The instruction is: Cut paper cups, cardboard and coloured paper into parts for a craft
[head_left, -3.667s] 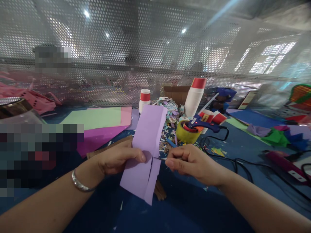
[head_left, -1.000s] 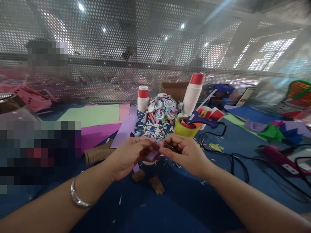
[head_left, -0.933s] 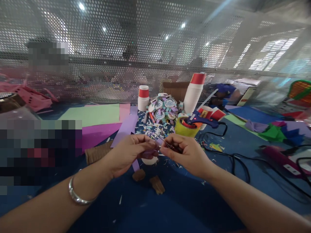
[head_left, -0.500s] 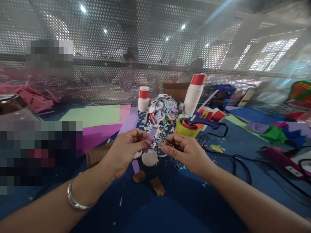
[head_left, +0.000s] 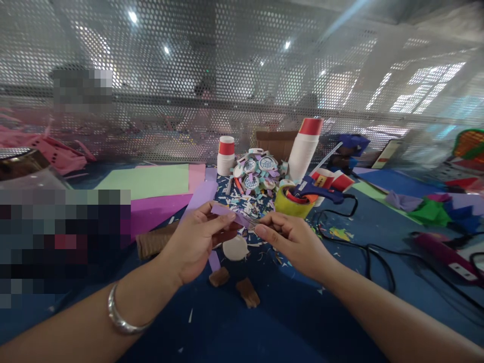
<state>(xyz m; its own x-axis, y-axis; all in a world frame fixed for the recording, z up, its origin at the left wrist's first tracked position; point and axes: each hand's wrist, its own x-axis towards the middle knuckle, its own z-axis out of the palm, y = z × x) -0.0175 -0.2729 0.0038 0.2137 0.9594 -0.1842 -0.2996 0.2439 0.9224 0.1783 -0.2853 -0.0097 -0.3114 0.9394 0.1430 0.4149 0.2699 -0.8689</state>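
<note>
Pinching, nearly closed: left hand (head_left: 196, 239) on purple paper strip (head_left: 220, 209), right hand (head_left: 291, 239) on scissors (head_left: 252, 221).

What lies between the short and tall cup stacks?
A heap of round discs and paper strips, with brown cardboard behind it, as the head view shows.

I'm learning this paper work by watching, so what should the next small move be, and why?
Probably a gentle squeeze of the scissors in the right hand: their thin blades point at the end of the purple strip, which the left hand pinches between thumb and fingers. Whether the blades already bite is too small to tell.
</note>
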